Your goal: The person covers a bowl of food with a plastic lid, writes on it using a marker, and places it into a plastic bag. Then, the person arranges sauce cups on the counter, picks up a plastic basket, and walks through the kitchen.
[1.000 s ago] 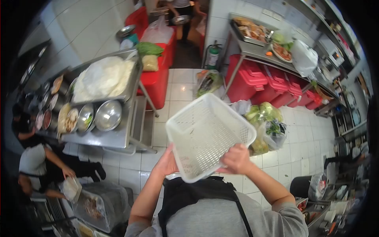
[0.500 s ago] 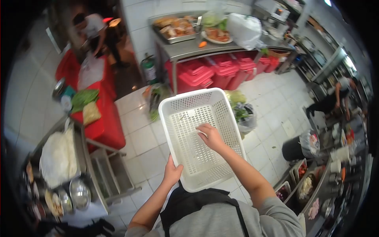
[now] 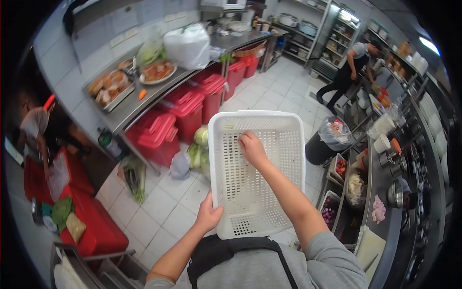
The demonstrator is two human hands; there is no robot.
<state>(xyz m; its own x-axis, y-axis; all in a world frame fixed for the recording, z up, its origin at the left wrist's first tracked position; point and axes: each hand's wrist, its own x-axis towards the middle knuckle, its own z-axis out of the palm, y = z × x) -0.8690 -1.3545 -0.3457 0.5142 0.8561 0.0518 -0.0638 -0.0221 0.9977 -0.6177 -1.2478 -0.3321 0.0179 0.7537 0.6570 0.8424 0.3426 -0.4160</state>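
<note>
A white perforated plastic basket (image 3: 257, 114) is in front of my body, its open top facing me. My left hand (image 3: 209, 214) is closed around its left rim near the lower corner, thumb on the inside. Inside the basket, my right hand (image 3: 253, 150) is held near the upper left part, fingers pinched together over the slotted surface. Whatever those fingers hold, if anything, is too small to make out.
Red lidded bins (image 3: 151, 137) stand under a steel table (image 3: 126, 113) ahead. Leafy vegetables (image 3: 196, 155) and a leek-like bundle (image 3: 138, 185) lie on the floor. A lined black bin (image 3: 322, 147) is at right, near a co-worker (image 3: 351, 67). Another person (image 3: 41, 123) is at left.
My view and body have turned right, with the basket turning along in my left hand. My right hand's fingers, more spread before, are now drawn together farther up inside the basket.
</note>
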